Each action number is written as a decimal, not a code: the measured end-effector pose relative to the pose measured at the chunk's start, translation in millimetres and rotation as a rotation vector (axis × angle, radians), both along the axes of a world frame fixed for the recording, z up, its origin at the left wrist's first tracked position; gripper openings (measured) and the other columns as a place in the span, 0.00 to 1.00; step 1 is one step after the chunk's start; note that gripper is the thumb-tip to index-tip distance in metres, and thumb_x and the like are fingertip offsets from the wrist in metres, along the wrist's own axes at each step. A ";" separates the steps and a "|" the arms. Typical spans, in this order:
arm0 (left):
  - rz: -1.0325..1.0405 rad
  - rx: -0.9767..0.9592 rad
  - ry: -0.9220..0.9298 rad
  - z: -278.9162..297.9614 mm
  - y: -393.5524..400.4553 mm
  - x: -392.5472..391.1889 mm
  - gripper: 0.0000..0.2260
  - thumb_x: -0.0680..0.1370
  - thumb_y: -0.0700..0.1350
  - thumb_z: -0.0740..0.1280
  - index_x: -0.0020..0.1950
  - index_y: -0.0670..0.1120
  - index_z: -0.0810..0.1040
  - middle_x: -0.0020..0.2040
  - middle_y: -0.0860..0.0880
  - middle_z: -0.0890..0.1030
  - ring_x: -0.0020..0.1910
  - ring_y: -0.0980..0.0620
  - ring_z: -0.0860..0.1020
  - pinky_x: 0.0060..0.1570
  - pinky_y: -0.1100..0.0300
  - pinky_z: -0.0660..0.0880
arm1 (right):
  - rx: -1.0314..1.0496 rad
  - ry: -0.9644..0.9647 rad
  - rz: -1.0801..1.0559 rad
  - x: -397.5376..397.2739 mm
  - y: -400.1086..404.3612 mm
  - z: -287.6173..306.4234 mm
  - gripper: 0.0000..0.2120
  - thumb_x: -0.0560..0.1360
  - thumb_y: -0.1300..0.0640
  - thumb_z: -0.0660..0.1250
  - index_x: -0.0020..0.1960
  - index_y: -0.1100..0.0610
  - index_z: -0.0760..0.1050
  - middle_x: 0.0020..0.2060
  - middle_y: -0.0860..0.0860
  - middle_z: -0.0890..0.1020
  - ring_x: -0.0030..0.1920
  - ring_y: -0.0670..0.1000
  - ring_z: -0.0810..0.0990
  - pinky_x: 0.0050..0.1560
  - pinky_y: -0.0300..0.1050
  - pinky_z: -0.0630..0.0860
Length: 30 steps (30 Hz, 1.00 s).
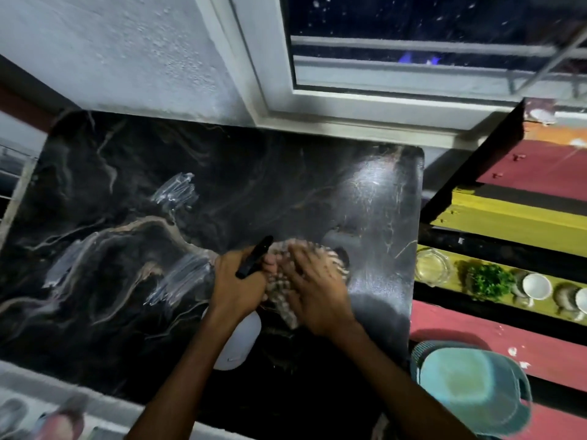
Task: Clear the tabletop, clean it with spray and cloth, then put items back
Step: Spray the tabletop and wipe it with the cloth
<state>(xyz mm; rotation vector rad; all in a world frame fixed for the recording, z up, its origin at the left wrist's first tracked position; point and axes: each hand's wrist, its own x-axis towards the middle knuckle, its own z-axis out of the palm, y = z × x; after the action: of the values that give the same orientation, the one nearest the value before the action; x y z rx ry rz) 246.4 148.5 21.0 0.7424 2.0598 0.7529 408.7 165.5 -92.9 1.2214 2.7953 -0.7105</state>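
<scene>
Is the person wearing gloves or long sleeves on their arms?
No. Both the left hand and the right hand are bare, with no gloves. Both forearms are bare too, as far as the picture shows, with no sleeve cuffs in view. I see no watch, bracelet or rings, though the right hand is blurred.

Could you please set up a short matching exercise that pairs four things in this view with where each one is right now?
Things:
1. spray bottle
2. cloth
3. green herbs
4. teal basin

Places:
A. on the striped surface to the right, between a glass dish and a white cup
B. under the right hand, on the dark marble tabletop
C. gripped in the left hand
D. at the tabletop's near right corner

Pairs: 1-C, 2-B, 3-A, 4-D
</scene>
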 end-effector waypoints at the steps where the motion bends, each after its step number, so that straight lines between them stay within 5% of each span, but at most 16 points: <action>1: 0.026 -0.012 -0.017 -0.3 -2.0 -1.1 0.15 0.74 0.29 0.68 0.35 0.47 0.83 0.33 0.53 0.85 0.35 0.55 0.84 0.33 0.54 0.81 | 0.037 -0.008 -0.058 24.4 10.0 -0.6 0.29 0.82 0.41 0.53 0.81 0.49 0.61 0.82 0.56 0.56 0.81 0.58 0.56 0.82 0.55 0.44; 4: 0.068 0.006 -0.038 -0.9 -7.3 -3.0 0.13 0.74 0.29 0.66 0.37 0.45 0.83 0.37 0.47 0.86 0.41 0.45 0.85 0.27 0.53 0.81 | 0.120 -0.175 -0.360 63.1 98.5 2.6 0.29 0.83 0.40 0.48 0.82 0.46 0.56 0.82 0.56 0.54 0.81 0.58 0.56 0.79 0.54 0.44; 8: 0.053 0.045 -0.030 1.9 -14.5 -5.2 0.10 0.73 0.29 0.66 0.39 0.43 0.82 0.40 0.43 0.85 0.42 0.44 0.85 0.27 0.53 0.80 | 0.006 -0.217 -0.779 0.7 184.7 16.3 0.34 0.81 0.40 0.50 0.84 0.51 0.50 0.82 0.63 0.51 0.82 0.63 0.49 0.81 0.61 0.42; 12: 0.076 0.015 -0.027 1.5 -20.6 -9.5 0.11 0.73 0.30 0.67 0.38 0.44 0.82 0.40 0.43 0.85 0.42 0.44 0.85 0.27 0.52 0.81 | 0.004 -0.088 -0.318 -84.7 118.5 14.6 0.34 0.82 0.42 0.53 0.83 0.55 0.51 0.82 0.63 0.48 0.82 0.63 0.45 0.80 0.59 0.37; 16: 0.053 0.037 -0.018 -6.4 -23.9 -12.8 0.10 0.73 0.30 0.70 0.37 0.43 0.81 0.33 0.46 0.84 0.31 0.48 0.83 0.31 0.54 0.82 | 0.043 -0.035 0.182 -70.5 9.1 9.9 0.31 0.80 0.44 0.53 0.81 0.52 0.59 0.82 0.58 0.53 0.83 0.59 0.48 0.81 0.57 0.42; 18: 0.047 0.052 0.001 -12.9 -28.9 -9.3 0.10 0.73 0.30 0.70 0.37 0.44 0.82 0.33 0.47 0.84 0.32 0.52 0.82 0.34 0.58 0.81 | 0.033 0.006 0.189 -23.7 -9.8 3.2 0.29 0.82 0.44 0.56 0.81 0.50 0.60 0.81 0.56 0.58 0.82 0.57 0.53 0.82 0.54 0.41; 20: 0.090 0.012 -0.047 -17.6 -35.4 -4.2 0.12 0.74 0.31 0.69 0.36 0.46 0.82 0.35 0.45 0.84 0.37 0.43 0.83 0.33 0.49 0.83 | 0.043 -0.090 0.074 25.4 12.0 3.6 0.29 0.82 0.41 0.53 0.82 0.43 0.56 0.82 0.53 0.51 0.82 0.57 0.52 0.81 0.52 0.36; 22: 0.127 0.003 -0.082 -19.2 -44.3 -0.8 0.14 0.74 0.30 0.67 0.35 0.47 0.81 0.37 0.45 0.84 0.39 0.39 0.83 0.27 0.51 0.81 | 0.106 -0.183 -0.122 50.9 61.0 3.4 0.29 0.83 0.39 0.47 0.82 0.41 0.50 0.82 0.54 0.49 0.82 0.56 0.49 0.81 0.53 0.39; 26: 0.156 -0.008 -0.056 -16.1 -62.4 -5.6 0.14 0.74 0.30 0.66 0.35 0.47 0.81 0.37 0.45 0.84 0.38 0.43 0.83 0.27 0.49 0.81 | 0.086 -0.206 -0.466 -1.4 105.6 13.9 0.32 0.80 0.36 0.43 0.83 0.43 0.50 0.83 0.59 0.51 0.82 0.59 0.48 0.81 0.61 0.45; 30: 0.166 -0.049 -0.002 -14.6 -80.0 -12.0 0.10 0.72 0.30 0.68 0.36 0.43 0.83 0.32 0.47 0.84 0.31 0.48 0.83 0.28 0.45 0.83 | 0.022 0.006 -0.096 -61.5 -16.7 5.4 0.32 0.79 0.41 0.58 0.81 0.47 0.61 0.82 0.59 0.53 0.82 0.59 0.44 0.80 0.62 0.47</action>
<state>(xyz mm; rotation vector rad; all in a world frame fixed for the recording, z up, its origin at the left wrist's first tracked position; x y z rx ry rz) 234.4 68.4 6.4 0.5480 2.1490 0.7911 347.2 148.8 -87.5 1.3671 2.7720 -0.6912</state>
